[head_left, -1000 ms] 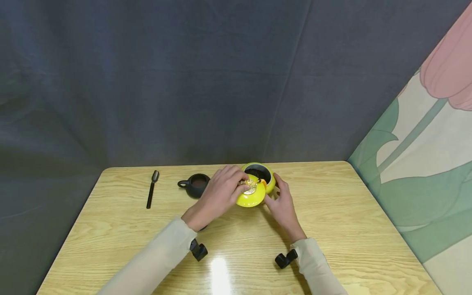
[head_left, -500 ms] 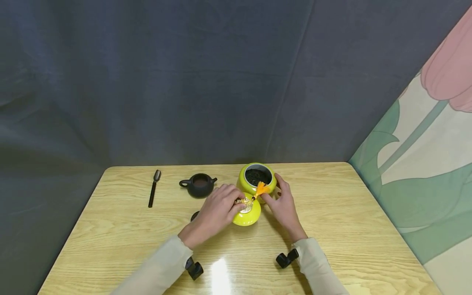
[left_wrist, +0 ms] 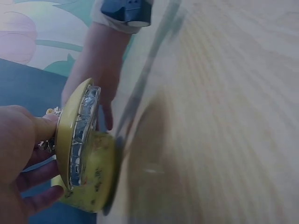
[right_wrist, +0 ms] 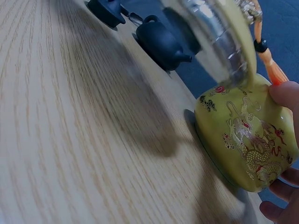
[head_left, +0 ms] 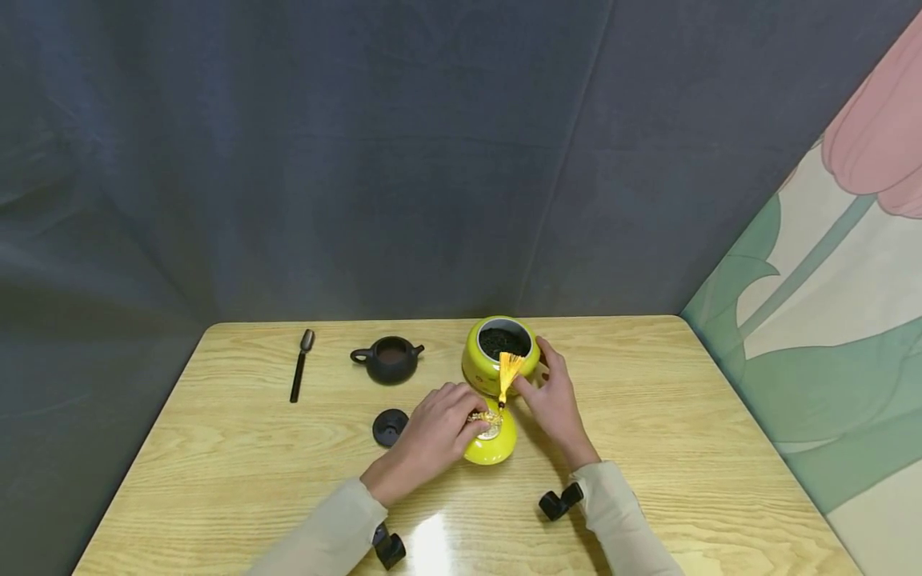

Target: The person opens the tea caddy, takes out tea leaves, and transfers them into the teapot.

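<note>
Yellow lid [head_left: 493, 452] pinched by left fingers [head_left: 463, 398]; right fingers [head_left: 551, 355] grip dragon-patterned jar [right_wrist: 240, 140].

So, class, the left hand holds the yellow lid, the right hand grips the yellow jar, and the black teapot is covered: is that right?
Not quite: the black teapot is uncovered; the head view shows a black lid lying apart on the table. The left hand does hold the yellow lid, and the right hand grips the yellow jar.

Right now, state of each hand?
Left hand: closed, holding the yellow lid by its top.
Right hand: closed around the side of the yellow jar.
</note>
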